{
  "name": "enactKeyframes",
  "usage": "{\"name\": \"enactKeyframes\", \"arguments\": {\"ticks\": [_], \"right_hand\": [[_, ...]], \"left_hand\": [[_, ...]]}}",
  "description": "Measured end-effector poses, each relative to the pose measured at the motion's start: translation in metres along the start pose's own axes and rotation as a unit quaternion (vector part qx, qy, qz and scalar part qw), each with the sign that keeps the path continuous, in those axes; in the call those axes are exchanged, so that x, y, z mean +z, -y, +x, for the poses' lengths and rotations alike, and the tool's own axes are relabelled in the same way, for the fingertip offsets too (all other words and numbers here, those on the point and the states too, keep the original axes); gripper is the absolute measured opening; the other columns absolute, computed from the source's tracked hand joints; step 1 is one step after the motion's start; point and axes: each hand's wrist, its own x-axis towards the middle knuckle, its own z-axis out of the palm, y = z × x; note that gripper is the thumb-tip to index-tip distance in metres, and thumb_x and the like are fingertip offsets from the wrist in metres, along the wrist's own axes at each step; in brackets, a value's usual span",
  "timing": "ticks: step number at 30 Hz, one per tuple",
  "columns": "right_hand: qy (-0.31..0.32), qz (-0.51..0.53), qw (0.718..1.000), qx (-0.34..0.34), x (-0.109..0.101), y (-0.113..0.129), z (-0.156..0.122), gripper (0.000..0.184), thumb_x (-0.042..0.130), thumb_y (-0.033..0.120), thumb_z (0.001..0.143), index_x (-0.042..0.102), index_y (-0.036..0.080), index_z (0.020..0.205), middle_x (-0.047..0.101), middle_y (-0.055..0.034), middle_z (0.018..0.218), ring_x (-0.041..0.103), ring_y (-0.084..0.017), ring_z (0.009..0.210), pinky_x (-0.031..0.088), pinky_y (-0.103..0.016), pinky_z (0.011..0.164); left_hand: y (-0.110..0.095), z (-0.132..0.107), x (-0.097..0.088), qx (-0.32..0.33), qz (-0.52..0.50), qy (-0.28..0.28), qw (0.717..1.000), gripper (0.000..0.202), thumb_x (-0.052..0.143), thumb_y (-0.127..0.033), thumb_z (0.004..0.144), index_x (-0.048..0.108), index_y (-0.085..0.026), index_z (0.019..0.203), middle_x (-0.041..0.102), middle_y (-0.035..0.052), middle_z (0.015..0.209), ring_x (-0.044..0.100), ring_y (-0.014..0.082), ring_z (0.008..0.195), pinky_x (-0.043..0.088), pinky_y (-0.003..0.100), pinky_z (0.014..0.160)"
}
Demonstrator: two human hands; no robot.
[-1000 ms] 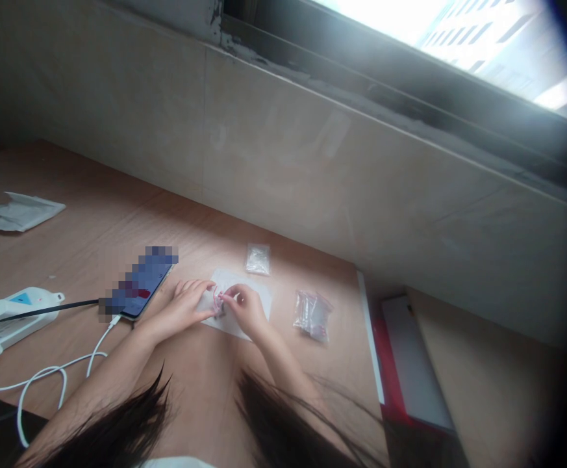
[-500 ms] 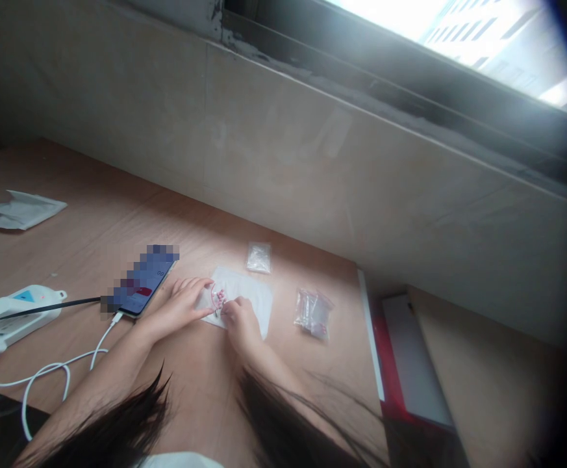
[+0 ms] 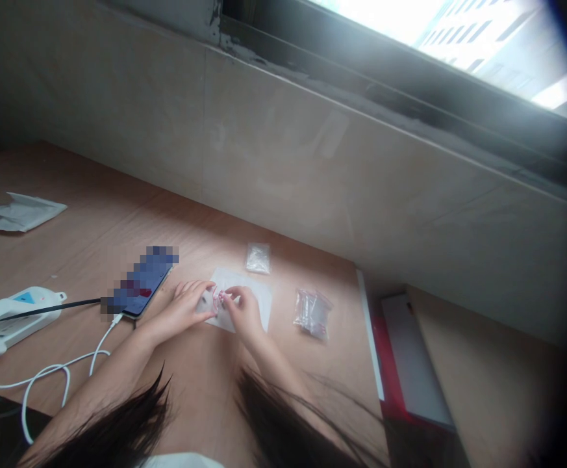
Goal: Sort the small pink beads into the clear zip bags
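My left hand (image 3: 186, 307) lies on its side over the left part of a white sheet (image 3: 260, 302). Its thumb and fingers curve around a small pink-and-white beaded strand (image 3: 221, 296) and hold one side of it. From the right, my right hand (image 3: 245, 313) pinches the pink beads between thumb and forefinger, its other fingers curled. The beads are too small to make out one by one. Just behind the sheet is a small clear plastic bag (image 3: 258, 259). Farther right lie clear bags (image 3: 313, 313) with small dark and pinkish contents.
A phone (image 3: 149, 283), partly blurred out, lies left of my left hand with a white cable (image 3: 100, 344) plugged in. A white power strip (image 3: 25, 315) sits at the left edge. Behind it is a torn white packet (image 3: 27, 211). A wall (image 3: 283, 175) borders the table's back.
My right hand has shifted slightly up, and its thumb and forefinger now pinch at the pink beads. My left hand stays nearly in place around the strand.
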Motion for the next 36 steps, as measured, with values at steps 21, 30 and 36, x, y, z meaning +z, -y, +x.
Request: {"name": "enactKeyframes", "arguments": {"ticks": [21, 30, 36], "right_hand": [[0.044, -0.047, 0.998, -0.017, -0.008, 0.011, 0.011, 0.008, 0.05, 0.022, 0.072, 0.055, 0.017, 0.073, 0.055, -0.0019, 0.07, 0.049, -0.013, 0.068, 0.036, -0.025, 0.065], [0.013, -0.005, 1.0, -0.011, -0.019, 0.033, -0.013, 0.012, 0.054, 0.029, 0.071, 0.061, 0.023, 0.079, 0.047, -0.0064, 0.099, 0.04, -0.021, 0.099, 0.032, -0.035, 0.083], [0.007, 0.075, 0.996, -0.041, -0.03, 0.034, -0.012, 0.015, 0.045, 0.024, 0.077, 0.059, 0.02, 0.081, 0.058, -0.0043, 0.087, 0.05, -0.018, 0.087, 0.039, -0.031, 0.077]], "left_hand": [[-0.001, 0.002, 0.001, -0.008, -0.012, -0.001, 1.0, 0.043, 0.057, -0.035, 0.067, 0.044, -0.018, 0.105, 0.051, 0.0091, 0.111, 0.044, 0.0242, 0.105, 0.032, 0.038, 0.09], [-0.015, 0.002, 0.002, -0.021, -0.142, -0.061, 0.988, 0.048, 0.056, -0.03, 0.068, 0.037, -0.019, 0.111, 0.045, 0.0088, 0.114, 0.042, 0.0213, 0.109, 0.033, 0.034, 0.091], [-0.02, 0.001, -0.02, -0.056, -0.291, -0.023, 0.955, 0.032, 0.052, -0.034, 0.072, 0.047, -0.02, 0.1, 0.054, 0.0039, 0.101, 0.051, 0.0181, 0.096, 0.042, 0.029, 0.081]]}}
